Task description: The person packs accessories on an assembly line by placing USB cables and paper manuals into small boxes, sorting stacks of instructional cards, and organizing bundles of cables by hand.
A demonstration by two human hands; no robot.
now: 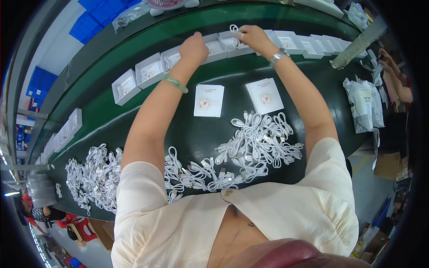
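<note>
Head view, looking down: a coiled white cable (234, 32) hangs from the right hand (254, 38), its thumb and fingers pinched shut on it, above an open white box (240, 52); the left hand (194, 47), well to the left of the right one, is curled nearly into a fist over the same row of boxes (154, 79); from here I can't tell whether it holds or touches anything.

Nearer the body than the hands lie two stacks of white printed leaflets, the left stack (208, 106) below the left hand and the right stack (268, 103) below the right; each carries red lettering, too small for me to make out, over a round emblem; similar emblems show inside some boxes.

Closer still to the body, below the right hand, spreads a heap of white cables (257, 140); another heap (96, 176) sits far down and left of the left hand; a white packet with dark print (362, 107) lies well right of the right hand; beyond the left hand stands a pink fan (166, 3).
</note>
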